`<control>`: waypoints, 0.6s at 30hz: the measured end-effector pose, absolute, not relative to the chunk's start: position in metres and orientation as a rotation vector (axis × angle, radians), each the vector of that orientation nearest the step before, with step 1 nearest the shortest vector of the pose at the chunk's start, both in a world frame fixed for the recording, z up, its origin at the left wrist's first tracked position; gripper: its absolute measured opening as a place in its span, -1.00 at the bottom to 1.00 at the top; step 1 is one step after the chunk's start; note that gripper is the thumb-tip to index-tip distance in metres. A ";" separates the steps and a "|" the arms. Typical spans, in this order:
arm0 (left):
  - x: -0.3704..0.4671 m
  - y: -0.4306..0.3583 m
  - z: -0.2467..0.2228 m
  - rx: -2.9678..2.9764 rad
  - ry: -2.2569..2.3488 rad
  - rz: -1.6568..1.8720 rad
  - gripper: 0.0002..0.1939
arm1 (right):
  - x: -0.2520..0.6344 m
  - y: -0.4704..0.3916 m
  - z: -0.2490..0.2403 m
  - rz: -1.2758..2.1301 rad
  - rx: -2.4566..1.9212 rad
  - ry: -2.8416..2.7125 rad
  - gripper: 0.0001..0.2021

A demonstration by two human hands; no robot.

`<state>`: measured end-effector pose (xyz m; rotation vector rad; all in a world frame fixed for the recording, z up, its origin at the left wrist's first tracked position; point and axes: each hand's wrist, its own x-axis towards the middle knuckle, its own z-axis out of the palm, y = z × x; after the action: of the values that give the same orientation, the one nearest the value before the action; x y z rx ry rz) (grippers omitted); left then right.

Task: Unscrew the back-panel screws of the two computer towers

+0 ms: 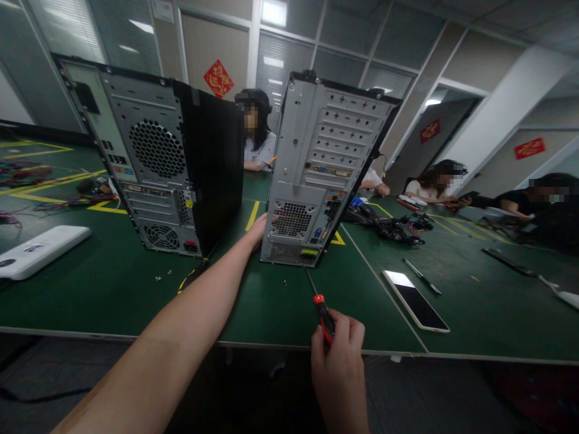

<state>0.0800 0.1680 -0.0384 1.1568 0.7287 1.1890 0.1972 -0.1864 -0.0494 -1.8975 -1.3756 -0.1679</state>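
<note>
My right hand is closed round the red-and-black handle of a screwdriver. Its thin shaft points up and away, with the tip by the lower back edge of a grey computer tower. My left arm reaches forward, and my left hand is at the left side of that tower, its fingers hidden behind it. A second computer tower, with a black side panel, stands to the left with its back towards me. A small screw lies in front of the grey tower, and loose screws lie further left.
On the green table are a white power bank, a phone and a pen. Bundled black cables lie behind at right, coloured wires at far left. Several people sit across the table.
</note>
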 end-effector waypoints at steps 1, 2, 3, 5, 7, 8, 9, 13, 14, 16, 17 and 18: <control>0.080 0.168 -0.038 1.157 0.725 1.184 -0.66 | 0.198 -0.186 -0.050 -0.168 -1.901 -1.375 -0.71; 0.080 0.167 -0.038 1.155 0.725 1.182 -0.65 | 0.199 -0.186 -0.050 -0.174 -1.906 -1.372 -0.68; 0.079 0.167 -0.038 1.153 0.725 1.181 -0.64 | 0.200 -0.186 -0.051 -0.180 -1.913 -1.373 -0.65; 0.079 0.166 -0.037 1.149 0.733 1.179 -0.62 | 0.203 -0.185 -0.052 -0.195 -1.924 -1.386 -0.59; 0.079 0.166 -0.037 1.149 0.737 1.182 -0.62 | 0.205 -0.184 -0.053 -0.195 -1.929 -1.396 -0.54; 0.079 0.166 -0.037 1.152 0.735 1.183 -0.62 | 0.206 -0.183 -0.054 -0.193 -1.929 -1.389 -0.52; 0.079 0.166 -0.037 1.154 0.735 1.186 -0.62 | 0.206 -0.183 -0.054 -0.191 -1.931 -1.374 -0.50; 0.081 0.165 -0.035 1.166 0.751 1.210 -0.63 | 0.204 -0.182 -0.054 -0.190 -1.918 -1.321 -0.57; 0.081 0.165 -0.035 1.169 0.757 1.217 -0.64 | 0.203 -0.183 -0.054 -0.195 -1.910 -1.323 -0.61; 0.082 0.164 -0.034 1.175 0.767 1.224 -0.65 | 0.202 -0.184 -0.053 -0.198 -1.892 -1.344 -0.69; 0.082 0.164 -0.034 1.178 0.771 1.224 -0.66 | 0.201 -0.185 -0.053 -0.192 -1.886 -1.358 -0.70; 0.082 0.164 -0.033 1.180 0.775 1.221 -0.66 | 0.201 -0.186 -0.052 -0.182 -1.878 -1.374 -0.71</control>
<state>0.0820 0.1641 -0.0335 1.1796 0.7750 1.2209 0.2010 -0.1860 -0.0522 -1.8778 -1.3744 -0.1819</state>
